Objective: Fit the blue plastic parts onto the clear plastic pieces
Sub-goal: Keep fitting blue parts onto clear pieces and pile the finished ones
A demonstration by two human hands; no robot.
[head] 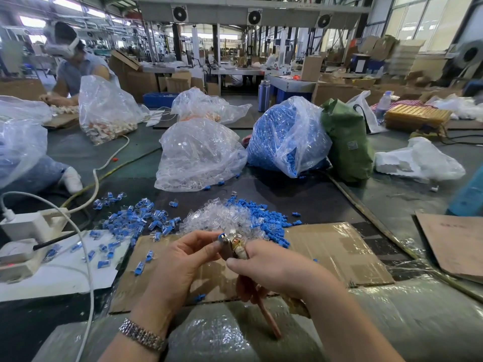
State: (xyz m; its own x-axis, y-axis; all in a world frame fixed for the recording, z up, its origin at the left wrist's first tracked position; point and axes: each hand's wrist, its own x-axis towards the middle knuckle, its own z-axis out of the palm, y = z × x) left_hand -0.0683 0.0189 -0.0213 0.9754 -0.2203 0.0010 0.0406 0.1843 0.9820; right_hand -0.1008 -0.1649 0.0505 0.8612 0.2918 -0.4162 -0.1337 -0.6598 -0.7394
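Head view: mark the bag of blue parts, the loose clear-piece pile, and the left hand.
bag of blue parts [271, 142], head view, on the blue-filled bulge.
clear-piece pile [217, 218], head view, middle of the heap.
left hand [180, 259], head view, back of the hand.

Loose parts pile [235, 218] lies between cardboard sheet [326, 246] and two bags [198, 155] behind.

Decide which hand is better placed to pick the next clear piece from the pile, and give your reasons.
The left hand, probably. It pinches only the small blue part at its fingertips, just short of the clear pile. The right hand is wrapped round a stick-like tool, so it is less free.
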